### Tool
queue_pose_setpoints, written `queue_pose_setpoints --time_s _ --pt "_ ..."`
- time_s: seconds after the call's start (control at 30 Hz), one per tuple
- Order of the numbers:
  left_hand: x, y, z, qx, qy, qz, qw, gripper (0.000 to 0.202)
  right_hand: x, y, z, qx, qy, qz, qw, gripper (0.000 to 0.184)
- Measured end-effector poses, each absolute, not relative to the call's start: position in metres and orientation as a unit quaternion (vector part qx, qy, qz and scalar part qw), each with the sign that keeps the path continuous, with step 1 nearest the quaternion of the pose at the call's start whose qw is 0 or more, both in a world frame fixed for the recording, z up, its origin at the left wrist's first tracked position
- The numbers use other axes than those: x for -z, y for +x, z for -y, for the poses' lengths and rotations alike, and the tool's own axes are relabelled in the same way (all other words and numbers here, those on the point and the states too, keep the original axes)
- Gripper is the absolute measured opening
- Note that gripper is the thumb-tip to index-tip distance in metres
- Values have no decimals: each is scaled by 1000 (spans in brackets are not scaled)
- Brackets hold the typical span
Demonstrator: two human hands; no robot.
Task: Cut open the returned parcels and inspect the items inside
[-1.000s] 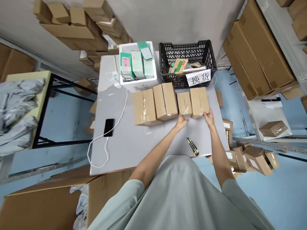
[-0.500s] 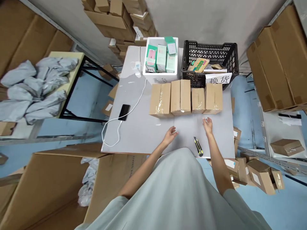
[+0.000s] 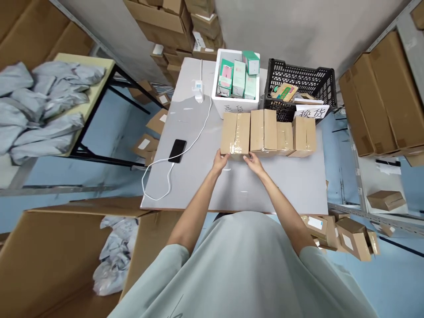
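Several taped cardboard boxes stand in a row on the grey table (image 3: 198, 190). The leftmost cardboard box (image 3: 230, 132) has my left hand (image 3: 219, 162) at its lower front left corner. My right hand (image 3: 253, 162) is at the same box's front right corner, close to the second cardboard box (image 3: 263, 130). Both hands are closed on the leftmost box, with some fingertips hidden against it. Further right in the row are a small cardboard box (image 3: 285, 137) and another cardboard box (image 3: 304, 138). The box cutter is out of sight.
Behind the row stand a white foam bin (image 3: 236, 106) of green-and-white cartons and a black plastic crate (image 3: 278, 106). A phone (image 3: 177, 151) lies left on a white cable. A big open carton (image 3: 62, 256) stands front left; grey parcels (image 3: 49, 101) cover a side table.
Both hands have moved forward from over the table to the leftmost cardboard box, the right one also leftward. The box cutter has dropped out of view. The camera view has shifted slightly.
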State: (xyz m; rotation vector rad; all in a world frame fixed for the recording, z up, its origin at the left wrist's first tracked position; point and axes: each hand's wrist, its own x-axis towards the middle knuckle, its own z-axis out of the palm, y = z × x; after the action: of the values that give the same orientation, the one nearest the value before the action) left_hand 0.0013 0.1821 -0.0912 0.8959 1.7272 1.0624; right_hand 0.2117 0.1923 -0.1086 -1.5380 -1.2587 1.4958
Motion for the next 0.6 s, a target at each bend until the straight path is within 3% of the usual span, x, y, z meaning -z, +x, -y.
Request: queue_pose_setpoints --time_s 0.27,0.47,0.6 --pt "92 -41 -135 -384 324 -693 517 39 77 165 -125 -516 -637 461 341 93" --pt "96 -94 -31 -368 267 -642 617 49 56 134 -9 -552 -617 461 320 95" --pt "92 -125 -1 -344 263 -662 612 57 46 115 52 -584 -594 477 280 93"
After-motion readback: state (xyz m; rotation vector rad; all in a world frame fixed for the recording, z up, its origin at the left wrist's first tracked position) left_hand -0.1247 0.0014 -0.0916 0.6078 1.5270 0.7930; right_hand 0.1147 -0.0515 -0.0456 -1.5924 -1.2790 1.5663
